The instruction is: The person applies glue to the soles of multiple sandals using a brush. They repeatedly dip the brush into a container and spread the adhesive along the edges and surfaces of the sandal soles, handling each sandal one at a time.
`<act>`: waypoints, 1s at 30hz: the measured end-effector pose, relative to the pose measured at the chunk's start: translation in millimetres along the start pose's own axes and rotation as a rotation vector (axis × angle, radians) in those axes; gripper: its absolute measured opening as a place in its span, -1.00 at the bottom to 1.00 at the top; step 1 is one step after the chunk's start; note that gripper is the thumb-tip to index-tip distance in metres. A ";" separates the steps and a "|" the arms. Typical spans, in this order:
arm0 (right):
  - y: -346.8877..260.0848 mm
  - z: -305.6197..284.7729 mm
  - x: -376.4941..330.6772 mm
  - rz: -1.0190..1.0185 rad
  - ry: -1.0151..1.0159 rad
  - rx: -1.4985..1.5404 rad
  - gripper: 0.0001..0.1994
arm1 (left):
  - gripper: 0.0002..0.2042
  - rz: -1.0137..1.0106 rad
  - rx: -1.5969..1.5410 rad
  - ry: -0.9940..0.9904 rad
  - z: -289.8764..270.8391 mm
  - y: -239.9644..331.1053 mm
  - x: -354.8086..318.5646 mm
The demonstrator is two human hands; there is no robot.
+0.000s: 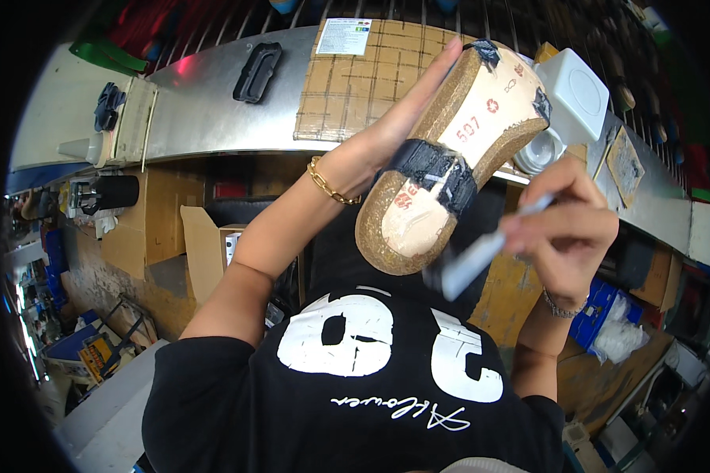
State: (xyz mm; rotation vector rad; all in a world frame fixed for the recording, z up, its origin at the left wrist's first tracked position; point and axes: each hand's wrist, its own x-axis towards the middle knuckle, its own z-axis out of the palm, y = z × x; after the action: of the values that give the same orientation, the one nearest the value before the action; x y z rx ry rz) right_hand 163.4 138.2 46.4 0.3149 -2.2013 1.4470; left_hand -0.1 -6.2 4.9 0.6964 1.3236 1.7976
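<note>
Cork-edged, beige, foot-shaped shoe sole (465, 134): held up at 1 o'clock in the view, underside showing; broad end toward 1 o'clock, narrow rounded end toward 7; red printed marks on the beige face.
Black wrinkled band (430, 173): across the shoe sole, closer to the narrow end than to the broad one.
Dark rough patches (486, 53): at the edges of the broad end.
Left hand (394, 122): clamped on the shoe sole, fingers stretched along the long edge facing 10 o'clock; thumb hidden.
Right hand (568, 225): at 3 o'clock, well apart from the left, fingers pinched on a slim whitish tool (475, 262).
Whitish tool: blurred, lower end near the narrow end of the shoe sole; contact impossible to tell.
Silver-grey metal worktop (201, 110): across the view from 10 to 3 o'clock.
Black oblong plastic tray (256, 73): on the worktop at 11 o'clock.
Flat brown cardboard box (347, 91): at 12 o'clock, behind the left hand.
White squarish plastic container (577, 88): at 2 o'clock, beyond the shoe sole.
</note>
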 end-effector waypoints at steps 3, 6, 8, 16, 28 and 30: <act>-0.1 -1.0 -1.5 0.120 -0.071 -0.100 -0.74 | -0.20 -0.001 0.020 -0.025 -0.6 -2.9 -0.8; 0.5 -0.5 -2.0 0.066 -0.033 0.033 -0.74 | -0.21 -0.004 0.039 -0.044 -0.2 -5.3 0.1; 2.1 0.5 -2.2 0.101 -0.058 -0.017 -0.74 | -0.22 -0.003 0.045 -0.045 -0.2 -6.2 0.7; 4.7 1.2 -3.6 0.160 -0.073 -0.059 -0.77 | -0.22 0.126 0.042 0.001 -1.8 -9.9 -3.6; -11.4 4.2 2.2 0.034 -0.012 0.077 -0.75 | -0.22 -0.054 -0.144 -0.016 -11.5 0.3 0.2; -14.8 13.3 0.1 0.132 0.133 -0.193 -0.76 | -0.22 -0.042 -0.133 -0.003 -8.7 3.3 -0.5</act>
State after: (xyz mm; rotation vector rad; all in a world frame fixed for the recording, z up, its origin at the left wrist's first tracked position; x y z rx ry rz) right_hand 166.3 120.0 54.0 0.0068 -2.2656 1.2682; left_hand -7.6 -11.6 5.4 0.5948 1.1952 1.8310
